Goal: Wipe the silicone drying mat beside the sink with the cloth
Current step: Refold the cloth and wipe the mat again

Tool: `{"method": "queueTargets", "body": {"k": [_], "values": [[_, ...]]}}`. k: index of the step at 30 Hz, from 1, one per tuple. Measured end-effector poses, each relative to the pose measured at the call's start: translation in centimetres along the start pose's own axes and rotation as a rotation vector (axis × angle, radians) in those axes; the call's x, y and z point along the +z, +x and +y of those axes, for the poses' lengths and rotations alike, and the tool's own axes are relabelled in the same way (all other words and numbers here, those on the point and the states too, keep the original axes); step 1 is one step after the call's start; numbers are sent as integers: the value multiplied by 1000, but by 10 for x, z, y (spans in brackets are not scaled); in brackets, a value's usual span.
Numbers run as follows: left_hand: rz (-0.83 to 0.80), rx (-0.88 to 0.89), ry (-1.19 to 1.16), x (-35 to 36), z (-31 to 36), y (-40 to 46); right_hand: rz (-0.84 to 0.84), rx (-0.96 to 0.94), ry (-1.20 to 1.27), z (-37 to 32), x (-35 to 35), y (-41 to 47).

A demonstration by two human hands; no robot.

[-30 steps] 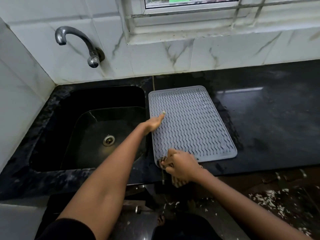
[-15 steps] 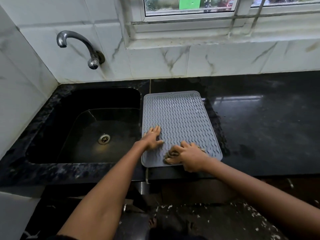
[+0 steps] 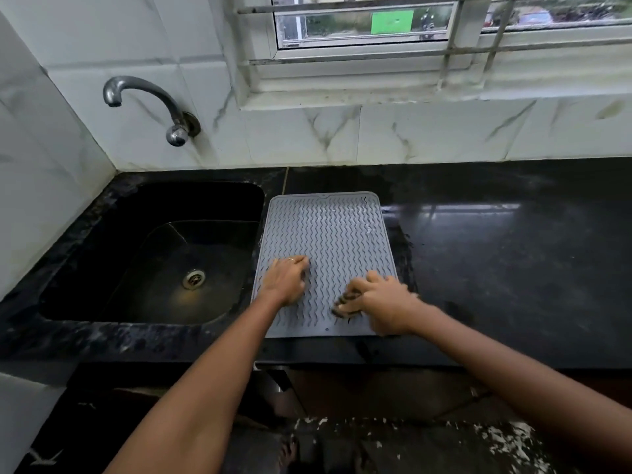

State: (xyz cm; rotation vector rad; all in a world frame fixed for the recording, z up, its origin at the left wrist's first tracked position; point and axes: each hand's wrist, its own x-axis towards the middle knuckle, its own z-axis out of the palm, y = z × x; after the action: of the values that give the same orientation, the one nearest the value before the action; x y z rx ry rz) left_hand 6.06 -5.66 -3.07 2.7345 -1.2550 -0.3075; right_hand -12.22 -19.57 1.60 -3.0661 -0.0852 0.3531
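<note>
A grey silicone drying mat [image 3: 328,234] with a wavy ridge pattern lies flat on the black counter, right of the sink. My left hand [image 3: 285,280] presses on the mat's near left part, fingers curled, holding nothing. My right hand [image 3: 379,307] rests on the mat's near right corner, closed on a dark patterned cloth [image 3: 345,304]. Only a small bunched part of the cloth shows under my fingers, and it is blurred.
A black sink [image 3: 154,254] with a metal drain [image 3: 194,279] lies left of the mat. A curved metal tap [image 3: 150,104] sticks out of the tiled wall above it. Glossy black counter [image 3: 513,251] stretches right. A barred window [image 3: 376,25] is above.
The mat has been straightened from tilted to square with the counter edge. My right hand with the cloth moved from the mat's near edge onto its near right corner. My left hand stays on the mat.
</note>
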Motion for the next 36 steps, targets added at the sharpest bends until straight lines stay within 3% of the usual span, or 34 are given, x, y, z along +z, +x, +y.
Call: {"method": "queueTargets", "body": {"k": [4,9,11,13,15,21,27,30,36], "values": [[13,38,-32,8,22,9,-130,-23,-4,-7,26,-16],[43,31,-107,21,49,13,-262,-2,339,60,0,-40],[65,35,-118,29,69,15,-59,47,474,82,-17,-35],[83,51,-127,37,92,20,258,213,498,99,-21,-14],[93,89,-140,44,111,25,417,387,522,106,-17,17],[193,181,-231,64,122,22,299,483,628,111,31,92],[193,152,-251,71,121,23,473,420,419,136,36,125],[148,152,-266,70,121,24,588,497,466,146,19,150],[115,188,-218,68,119,27,529,587,498,193,-12,218]]}}
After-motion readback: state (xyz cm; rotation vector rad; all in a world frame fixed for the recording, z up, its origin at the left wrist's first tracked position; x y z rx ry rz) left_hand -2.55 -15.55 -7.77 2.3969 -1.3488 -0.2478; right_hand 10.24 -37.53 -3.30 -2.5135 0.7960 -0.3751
